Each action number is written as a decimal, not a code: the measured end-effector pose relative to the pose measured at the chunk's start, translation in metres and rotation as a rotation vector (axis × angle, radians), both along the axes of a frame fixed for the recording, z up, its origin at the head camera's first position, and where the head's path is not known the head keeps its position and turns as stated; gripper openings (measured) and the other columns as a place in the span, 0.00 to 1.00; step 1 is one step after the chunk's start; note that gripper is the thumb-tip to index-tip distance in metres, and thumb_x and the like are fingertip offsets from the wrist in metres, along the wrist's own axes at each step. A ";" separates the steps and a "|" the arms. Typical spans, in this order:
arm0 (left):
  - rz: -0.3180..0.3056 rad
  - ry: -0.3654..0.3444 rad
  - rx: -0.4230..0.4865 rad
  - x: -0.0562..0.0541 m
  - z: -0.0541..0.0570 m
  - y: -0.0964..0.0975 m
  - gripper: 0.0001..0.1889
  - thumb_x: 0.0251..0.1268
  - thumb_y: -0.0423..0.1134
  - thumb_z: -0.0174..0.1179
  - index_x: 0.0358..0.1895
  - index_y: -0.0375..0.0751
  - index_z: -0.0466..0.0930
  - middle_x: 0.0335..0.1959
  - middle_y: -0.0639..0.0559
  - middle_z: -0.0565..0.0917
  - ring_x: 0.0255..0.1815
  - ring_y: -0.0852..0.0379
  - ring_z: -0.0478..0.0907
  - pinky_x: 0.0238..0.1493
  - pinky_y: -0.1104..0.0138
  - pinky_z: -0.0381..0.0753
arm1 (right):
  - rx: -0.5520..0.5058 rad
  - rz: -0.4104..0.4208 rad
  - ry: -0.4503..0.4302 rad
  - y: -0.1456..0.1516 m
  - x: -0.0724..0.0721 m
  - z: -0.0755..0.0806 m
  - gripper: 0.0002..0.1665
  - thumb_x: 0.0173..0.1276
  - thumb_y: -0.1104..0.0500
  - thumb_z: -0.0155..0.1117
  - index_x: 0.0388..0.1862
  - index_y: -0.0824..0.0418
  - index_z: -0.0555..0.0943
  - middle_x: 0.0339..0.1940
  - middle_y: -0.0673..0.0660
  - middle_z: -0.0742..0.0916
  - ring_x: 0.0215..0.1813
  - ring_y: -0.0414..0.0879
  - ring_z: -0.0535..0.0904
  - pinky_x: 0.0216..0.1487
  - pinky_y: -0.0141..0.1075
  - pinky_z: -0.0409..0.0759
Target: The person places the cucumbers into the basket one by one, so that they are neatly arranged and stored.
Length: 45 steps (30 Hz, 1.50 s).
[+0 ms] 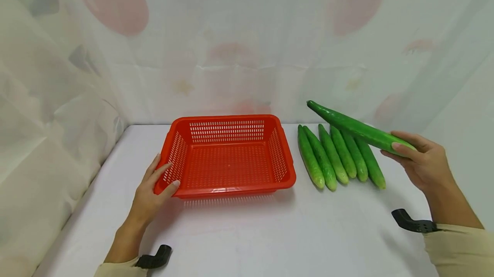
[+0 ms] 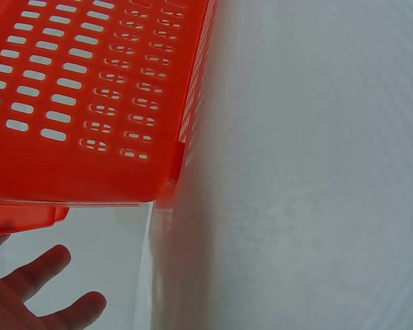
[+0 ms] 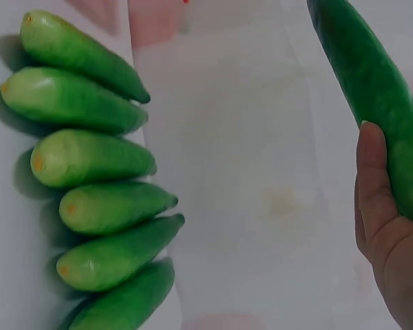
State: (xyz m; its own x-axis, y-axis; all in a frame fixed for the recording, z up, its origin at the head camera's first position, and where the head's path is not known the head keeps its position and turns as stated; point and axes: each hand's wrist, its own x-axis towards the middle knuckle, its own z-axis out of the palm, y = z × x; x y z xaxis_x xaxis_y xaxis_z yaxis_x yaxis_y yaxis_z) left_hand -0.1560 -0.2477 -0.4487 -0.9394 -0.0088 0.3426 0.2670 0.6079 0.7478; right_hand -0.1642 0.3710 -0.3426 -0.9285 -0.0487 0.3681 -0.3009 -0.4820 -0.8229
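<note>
My right hand (image 1: 426, 161) grips the thick, pale end of a long green cucumber (image 1: 356, 129), thumb on the near side and fingers behind it. The cucumber is held up off the table, its dark thin tip pointing up and left. In the right wrist view, fingers lie along the held cucumber (image 3: 372, 75). My left hand (image 1: 148, 195) rests at the front left corner of a red plastic basket (image 1: 227, 191), fingers spread and thumb at the rim. The left wrist view shows the basket's slotted wall (image 2: 89, 168) and loosely extended fingers (image 2: 38, 271).
Several cucumbers (image 1: 310, 157) lie side by side on the white table (image 1: 247, 238), right of the basket, under the held one. Nothing lies in the basket. A printed white curtain (image 1: 231, 79) hangs behind the table and another sheet (image 1: 46, 118) on the left.
</note>
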 end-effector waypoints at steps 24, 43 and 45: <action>0.011 -0.003 0.008 0.001 -0.001 -0.002 0.30 0.63 0.45 0.64 0.68 0.44 0.70 0.76 0.57 0.52 0.72 0.45 0.55 0.49 0.82 0.62 | 0.369 0.057 0.080 -0.072 -0.015 0.018 0.19 0.68 0.79 0.49 0.56 0.73 0.78 0.54 0.60 0.79 0.51 0.51 0.78 0.46 0.42 0.80; -0.001 0.017 0.005 0.000 -0.001 0.001 0.30 0.62 0.45 0.64 0.67 0.41 0.71 0.76 0.53 0.52 0.70 0.43 0.57 0.47 0.82 0.65 | 0.616 0.029 -0.020 -0.132 -0.026 0.005 0.16 0.67 0.71 0.61 0.54 0.71 0.80 0.51 0.61 0.82 0.43 0.59 0.83 0.46 0.42 0.81; -0.001 0.021 0.006 0.000 -0.001 0.001 0.30 0.62 0.45 0.64 0.67 0.41 0.71 0.76 0.53 0.52 0.70 0.43 0.57 0.47 0.82 0.65 | 0.652 0.026 -0.021 -0.138 -0.028 0.003 0.16 0.67 0.70 0.62 0.54 0.71 0.80 0.51 0.62 0.82 0.42 0.60 0.83 0.45 0.42 0.81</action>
State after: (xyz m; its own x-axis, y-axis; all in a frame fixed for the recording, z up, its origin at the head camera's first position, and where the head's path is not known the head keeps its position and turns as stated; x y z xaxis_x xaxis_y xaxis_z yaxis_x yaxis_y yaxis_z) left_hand -0.1556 -0.2466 -0.4502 -0.9322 -0.0097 0.3619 0.2833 0.6030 0.7457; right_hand -0.1918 0.2329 -0.3395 -0.9307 -0.2782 0.2375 -0.2767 0.1108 -0.9545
